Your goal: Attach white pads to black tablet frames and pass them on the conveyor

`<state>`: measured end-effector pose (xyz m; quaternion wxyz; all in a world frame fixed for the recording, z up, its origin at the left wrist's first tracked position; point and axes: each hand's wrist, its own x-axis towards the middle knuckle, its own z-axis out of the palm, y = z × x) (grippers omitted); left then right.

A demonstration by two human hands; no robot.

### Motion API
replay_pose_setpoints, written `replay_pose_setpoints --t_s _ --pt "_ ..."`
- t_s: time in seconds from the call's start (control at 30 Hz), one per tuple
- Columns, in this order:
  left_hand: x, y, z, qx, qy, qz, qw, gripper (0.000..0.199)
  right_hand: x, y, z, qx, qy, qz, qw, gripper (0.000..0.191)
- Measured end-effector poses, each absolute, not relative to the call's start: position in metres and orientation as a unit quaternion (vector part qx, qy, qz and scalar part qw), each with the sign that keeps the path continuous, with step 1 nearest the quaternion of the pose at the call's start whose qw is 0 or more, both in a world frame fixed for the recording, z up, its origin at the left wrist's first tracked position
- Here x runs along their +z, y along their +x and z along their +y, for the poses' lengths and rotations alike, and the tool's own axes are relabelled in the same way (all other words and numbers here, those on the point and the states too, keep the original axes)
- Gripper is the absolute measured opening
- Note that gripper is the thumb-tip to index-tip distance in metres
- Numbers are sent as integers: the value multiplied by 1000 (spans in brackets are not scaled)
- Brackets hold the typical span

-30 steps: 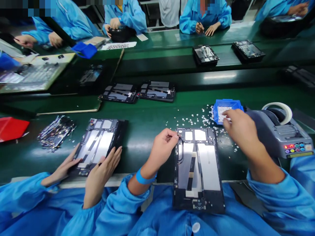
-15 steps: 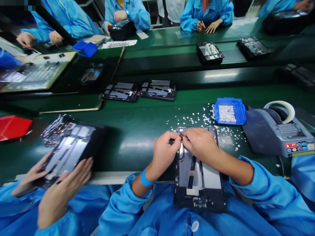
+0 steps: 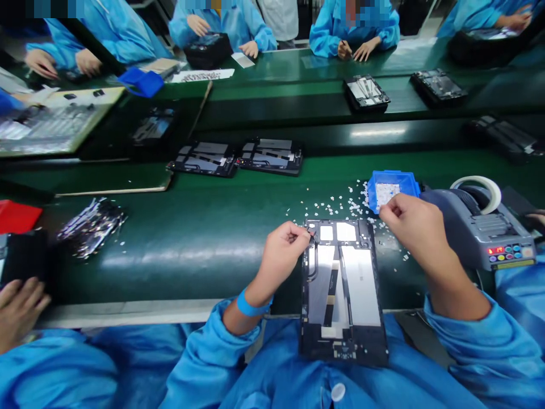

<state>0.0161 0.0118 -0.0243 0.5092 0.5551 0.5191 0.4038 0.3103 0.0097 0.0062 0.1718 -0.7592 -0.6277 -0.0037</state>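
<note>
Pinches with the left hand [image 3: 284, 250], with fingers closed on a small dark part [image 3: 311, 235] at the upper left corner of an opened tablet [image 3: 361, 349]. Wears a blue band [image 3: 251, 305] on that wrist. Has the tablet straight ahead, with its upper end over the green desk [image 3: 204, 244] and its lower end jutting past the near edge, above the lap. Shows silver panels [image 3: 361, 289] inside it, with a dark ribbon [image 3: 331, 287] slanting between.

Reaches with the right hand [image 3: 415, 227] to the near side of a blue tray [image 3: 407, 182], with fingers curled in toward the thumb. Cannot tell from this angle about a full pinch or anything held there. Contains many tiny white pieces [image 3: 385, 192] in that tray, with more scattered on the desk to its left. Includes a grey tape dispenser [image 3: 460, 227] just right of the tray, carrying a roll of tape [image 3: 496, 194]. Lies farther off, side by side: one opened tablet frame [image 3: 202, 158] and a second frame [image 3: 276, 156]. Shows at far left a pile of thin strips [image 3: 93, 227] and a co-worker's hand [image 3: 23, 309] against a dark device [image 3: 29, 255].
</note>
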Motion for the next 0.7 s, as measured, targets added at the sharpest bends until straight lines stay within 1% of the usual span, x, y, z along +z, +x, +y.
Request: replay_pose_setpoints --t_s 0.03,0.1,0.2,0.3,0.4,0.5,0.6,0.7 --pt "-23 15 12 398 567 519 501 13 6 310 8 -13 -760 -626 172 19" --pt "-18 11 11 382 607 512 472 17 7 303 6 -9 -746 -634 203 15" --pt "-11 -1 13 384 677 503 376 23 14 279 6 104 -684 -674 258 22" --pt "-11 -12 21 378 750 488 238 21 21 249 10 217 -640 -699 235 21" --pt "-17 -18 30 323 830 427 154 18 21 222 21 263 -620 -716 185 25" --pt "-26 -19 34 286 872 380 114 23 16 205 33 260 -611 -733 148 25" --pt "-32 -19 33 274 881 369 112 28 11 199 40 238 -627 -730 132 23" --pt "-35 -18 32 279 883 360 114 30 11 200 39 246 -643 -713 130 22"
